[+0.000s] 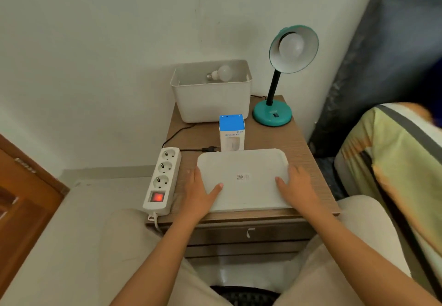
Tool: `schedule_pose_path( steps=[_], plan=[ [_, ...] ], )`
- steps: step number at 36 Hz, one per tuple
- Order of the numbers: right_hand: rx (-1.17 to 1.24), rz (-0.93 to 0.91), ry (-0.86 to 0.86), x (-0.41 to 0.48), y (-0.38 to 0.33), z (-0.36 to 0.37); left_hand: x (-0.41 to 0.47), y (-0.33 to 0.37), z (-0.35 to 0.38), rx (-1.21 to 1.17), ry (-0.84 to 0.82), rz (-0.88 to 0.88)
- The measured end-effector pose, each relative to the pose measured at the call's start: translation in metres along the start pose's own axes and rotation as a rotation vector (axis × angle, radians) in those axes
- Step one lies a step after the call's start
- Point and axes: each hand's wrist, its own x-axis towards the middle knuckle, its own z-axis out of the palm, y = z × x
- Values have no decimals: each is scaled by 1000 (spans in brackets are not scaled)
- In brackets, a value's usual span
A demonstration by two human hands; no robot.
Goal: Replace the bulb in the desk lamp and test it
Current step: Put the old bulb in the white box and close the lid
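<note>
A teal desk lamp stands at the back right of the small wooden table, with a white bulb in its shade, unlit. A loose bulb lies inside the white bin at the back. A blue and white bulb box stands upright in the middle. The lamp's black plug lies on the table, out of the power strip, whose red switch glows. My left hand and my right hand grip the two sides of a flat white tray at the front.
A wall runs behind the table. A wooden door is at the left. A bed with patterned bedding is at the right. A drawer front sits below the tabletop, between my knees.
</note>
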Motion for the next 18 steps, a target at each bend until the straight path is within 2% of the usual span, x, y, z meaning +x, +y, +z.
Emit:
schedule_pose_path(
  steps=[6,18],
  plan=[
    [25,-45,102,-16,-4,18,-9,-1,13,146,74,42],
    [123,-24,168,-41,-7,15,-24,3,3,-12,77,19]
  ],
)
